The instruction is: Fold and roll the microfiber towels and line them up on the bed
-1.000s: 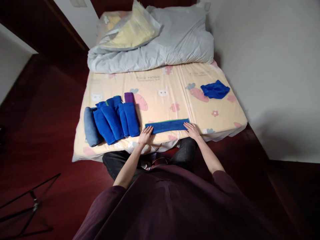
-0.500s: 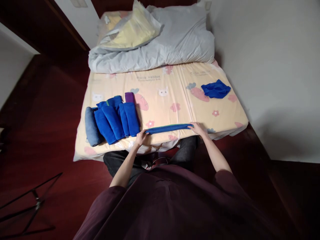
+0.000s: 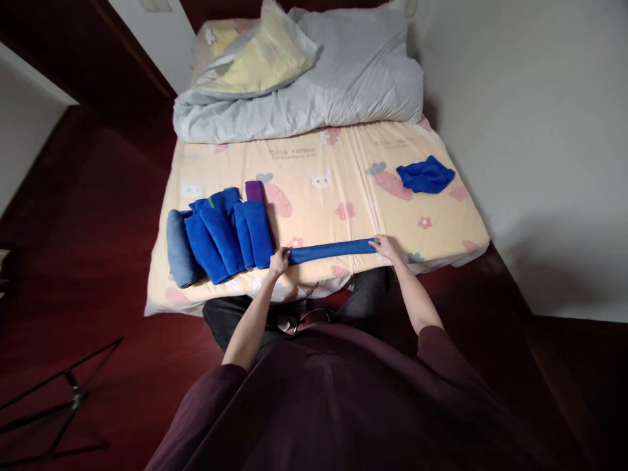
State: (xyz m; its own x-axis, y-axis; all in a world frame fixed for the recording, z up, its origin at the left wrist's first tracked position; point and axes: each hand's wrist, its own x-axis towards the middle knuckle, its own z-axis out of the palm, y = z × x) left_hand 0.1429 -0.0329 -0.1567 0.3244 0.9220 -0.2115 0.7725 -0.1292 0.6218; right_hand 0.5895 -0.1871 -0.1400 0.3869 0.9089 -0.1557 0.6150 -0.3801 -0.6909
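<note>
A blue towel (image 3: 333, 251), folded into a long narrow strip, lies crosswise along the near edge of the bed. My left hand (image 3: 279, 261) is closed on its left end, and my right hand (image 3: 386, 247) pinches the right end, where a bit of green trim shows. Just left of my left hand sits a group of rolled or folded towels: several bright blue ones (image 3: 223, 241), a grey-blue roll (image 3: 182, 252) at the outer left and a purple one (image 3: 254, 191) at the back. A crumpled blue cloth (image 3: 426, 174) rests farther off to the right.
The bed (image 3: 314, 203) has a cream sheet printed with carrots and rabbits. A grey quilt (image 3: 358, 65) and a yellow pillow (image 3: 269, 62) are heaped at its far end. White wall (image 3: 540, 131) stands to the right. A black metal stand (image 3: 73, 396) is on the floor at lower left.
The strip between my hands has turned so its plain blue face shows wider, and the green edge along its top is out of sight. Both hands stay at its ends.
</note>
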